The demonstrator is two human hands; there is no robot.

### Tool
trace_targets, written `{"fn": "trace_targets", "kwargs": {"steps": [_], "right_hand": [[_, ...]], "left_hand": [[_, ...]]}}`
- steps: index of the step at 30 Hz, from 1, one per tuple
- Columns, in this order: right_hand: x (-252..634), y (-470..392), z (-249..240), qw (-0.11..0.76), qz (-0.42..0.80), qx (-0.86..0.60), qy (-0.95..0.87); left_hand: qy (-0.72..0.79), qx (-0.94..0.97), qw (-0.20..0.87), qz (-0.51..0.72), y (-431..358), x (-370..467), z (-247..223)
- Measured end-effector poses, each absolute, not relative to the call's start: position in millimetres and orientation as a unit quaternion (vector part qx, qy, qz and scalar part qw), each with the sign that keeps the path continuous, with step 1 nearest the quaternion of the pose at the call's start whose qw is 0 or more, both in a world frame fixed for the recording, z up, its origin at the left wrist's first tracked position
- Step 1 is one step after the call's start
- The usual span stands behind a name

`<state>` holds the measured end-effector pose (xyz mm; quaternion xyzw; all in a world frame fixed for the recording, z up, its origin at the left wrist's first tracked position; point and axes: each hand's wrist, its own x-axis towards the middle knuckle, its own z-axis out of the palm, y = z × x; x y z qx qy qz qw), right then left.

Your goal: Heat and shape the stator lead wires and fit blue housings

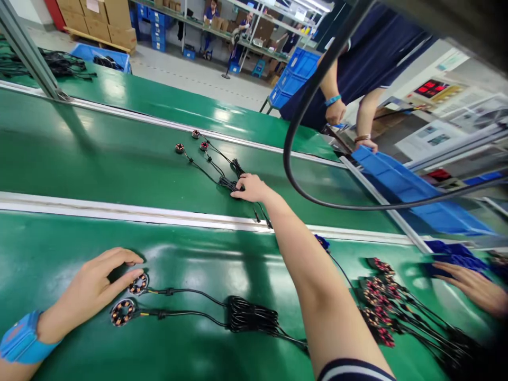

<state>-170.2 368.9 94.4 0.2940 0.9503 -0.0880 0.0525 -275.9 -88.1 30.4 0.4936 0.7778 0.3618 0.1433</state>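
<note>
At the lower left, my left hand [93,283] is curved beside a motor stator [138,284] with copper windings, thumb at its rim, fingers and thumb apart. A second stator [123,312] lies just below it. Black leads run from both to a folded cable bundle [252,315] on the green worktop. My right arm reaches across to the middle green strip, where my right hand [251,188] has its fingers closed on a coiled black cable [228,183]. Leads run up and left from the coils there to three small stators [180,148].
To the right lies a group of red-wound stators [379,301] with cables, near another person's hand [472,286] and a blue cloth [456,256]. Across the line, a person in dark clothes holds a blue bin [416,190]. A black cable loop [291,159] hangs in front.
</note>
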Motion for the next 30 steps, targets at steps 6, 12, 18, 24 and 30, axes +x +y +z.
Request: {"fn": "trace_targets", "kwargs": {"steps": [6,12,18,24,30], "right_hand": [[-174,401,63,-0.055,-0.103,0.409,0.905],[-184,433,57,-0.085,-0.106,0.446,0.885],[-141,453,86,-0.087,-0.112,0.458,0.877],[-99,429,78,-0.027,-0.192,0.401,0.895],[-94,386,61,-0.060,-0.178,0.387,0.903]], "left_hand": [[0.784,0.480,0.144,0.367,-88,-277,26],[0.784,0.483,0.145,0.360,-87,-276,29],[0.776,0.493,0.148,0.365,-88,-279,27],[0.782,0.465,0.197,0.364,-88,-280,24],[0.785,0.475,0.178,0.355,-88,-280,24]]}}
